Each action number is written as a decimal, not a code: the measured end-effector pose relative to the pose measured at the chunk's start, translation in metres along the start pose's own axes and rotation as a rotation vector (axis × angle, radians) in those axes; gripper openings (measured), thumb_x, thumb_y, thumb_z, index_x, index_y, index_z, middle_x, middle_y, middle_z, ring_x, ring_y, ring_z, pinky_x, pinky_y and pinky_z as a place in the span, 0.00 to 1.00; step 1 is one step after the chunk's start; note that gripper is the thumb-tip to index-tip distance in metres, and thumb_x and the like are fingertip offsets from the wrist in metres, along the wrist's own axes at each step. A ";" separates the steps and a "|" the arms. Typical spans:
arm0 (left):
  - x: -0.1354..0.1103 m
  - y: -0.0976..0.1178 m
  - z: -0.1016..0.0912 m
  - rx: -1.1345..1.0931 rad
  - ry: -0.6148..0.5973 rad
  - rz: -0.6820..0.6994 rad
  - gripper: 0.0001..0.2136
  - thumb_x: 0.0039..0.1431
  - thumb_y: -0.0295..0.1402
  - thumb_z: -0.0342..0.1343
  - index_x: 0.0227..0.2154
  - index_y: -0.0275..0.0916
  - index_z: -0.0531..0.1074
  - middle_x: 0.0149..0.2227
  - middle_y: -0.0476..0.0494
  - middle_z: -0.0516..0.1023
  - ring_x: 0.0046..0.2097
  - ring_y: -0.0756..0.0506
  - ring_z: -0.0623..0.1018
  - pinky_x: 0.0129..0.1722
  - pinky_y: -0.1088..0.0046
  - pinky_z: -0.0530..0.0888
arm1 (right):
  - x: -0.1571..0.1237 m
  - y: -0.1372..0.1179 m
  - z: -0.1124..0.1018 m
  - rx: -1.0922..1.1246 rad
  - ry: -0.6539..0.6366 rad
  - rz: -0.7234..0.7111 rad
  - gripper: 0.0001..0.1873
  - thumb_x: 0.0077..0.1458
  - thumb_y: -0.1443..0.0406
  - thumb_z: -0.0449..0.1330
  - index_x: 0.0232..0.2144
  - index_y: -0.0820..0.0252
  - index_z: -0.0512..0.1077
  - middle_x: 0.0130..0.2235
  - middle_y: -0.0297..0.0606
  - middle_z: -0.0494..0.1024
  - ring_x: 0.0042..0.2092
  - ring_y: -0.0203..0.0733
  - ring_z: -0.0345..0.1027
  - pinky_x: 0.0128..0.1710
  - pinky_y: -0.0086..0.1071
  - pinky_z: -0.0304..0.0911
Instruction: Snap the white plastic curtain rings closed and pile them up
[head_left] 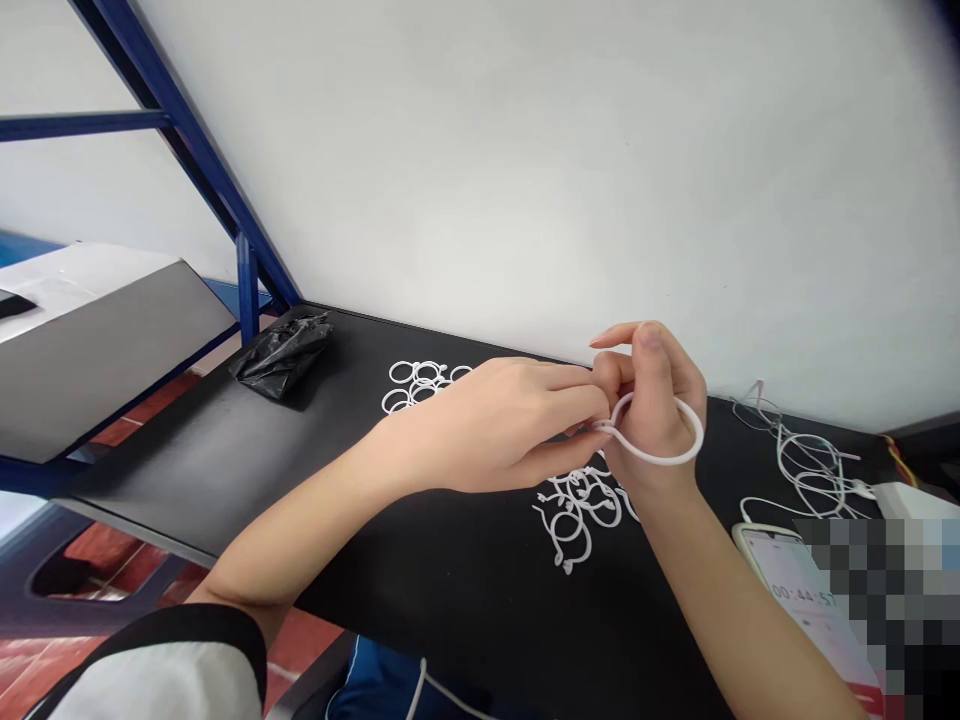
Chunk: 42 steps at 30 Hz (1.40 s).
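A white loop (pixel 696 440) circles the half-curled right hand's (pixel 656 415) thumb above a black table (pixel 487 570), its end pinched by the left hand (pixel 517 420), which partly hides white rings (pixel 425 385). Cannot tell whether the right grips. Left, black bag (pixel 285 355); right, cables (pixel 814 460), phone (pixel 780 570).

Digits (pixel 802 597) reading 00:44:5, final digit unclear (partly pixelated), on a phone screen (pixel 796 625)

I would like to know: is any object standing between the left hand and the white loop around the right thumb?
Nothing visible: the left hand pinches one end of the white loop. The right thumb passes through the loop, away from that end. The other white loops lie on the table.
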<state>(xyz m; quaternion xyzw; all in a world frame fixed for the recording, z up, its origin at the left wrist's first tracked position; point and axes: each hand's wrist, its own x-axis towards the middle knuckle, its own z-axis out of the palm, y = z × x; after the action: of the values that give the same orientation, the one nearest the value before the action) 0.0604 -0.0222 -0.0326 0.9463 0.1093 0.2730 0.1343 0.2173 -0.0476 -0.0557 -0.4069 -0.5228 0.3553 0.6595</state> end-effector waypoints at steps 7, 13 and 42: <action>-0.001 0.000 -0.003 0.121 0.088 0.060 0.11 0.70 0.31 0.44 0.33 0.35 0.68 0.32 0.47 0.73 0.30 0.52 0.68 0.30 0.75 0.65 | 0.001 -0.005 -0.003 -0.100 -0.018 -0.115 0.17 0.63 0.53 0.54 0.27 0.53 0.72 0.14 0.26 0.57 0.15 0.32 0.47 0.16 0.32 0.47; -0.001 0.009 -0.007 0.444 0.165 0.080 0.13 0.70 0.32 0.43 0.33 0.35 0.70 0.29 0.48 0.72 0.29 0.51 0.69 0.32 0.74 0.68 | 0.014 -0.020 -0.037 -0.223 -0.326 -0.203 0.04 0.55 0.60 0.65 0.29 0.51 0.77 0.16 0.27 0.66 0.17 0.32 0.55 0.17 0.31 0.51; -0.009 0.016 -0.015 0.602 0.164 0.071 0.09 0.67 0.26 0.47 0.34 0.36 0.71 0.28 0.50 0.70 0.27 0.52 0.65 0.30 0.74 0.68 | 0.000 -0.062 -0.050 -0.881 -0.504 -0.562 0.24 0.51 0.60 0.68 0.52 0.46 0.74 0.31 0.32 0.79 0.24 0.35 0.67 0.21 0.30 0.66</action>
<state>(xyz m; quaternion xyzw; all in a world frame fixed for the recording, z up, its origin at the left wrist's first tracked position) 0.0471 -0.0370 -0.0196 0.9215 0.1626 0.3083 -0.1710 0.2688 -0.0820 -0.0057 -0.3914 -0.8501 0.0015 0.3523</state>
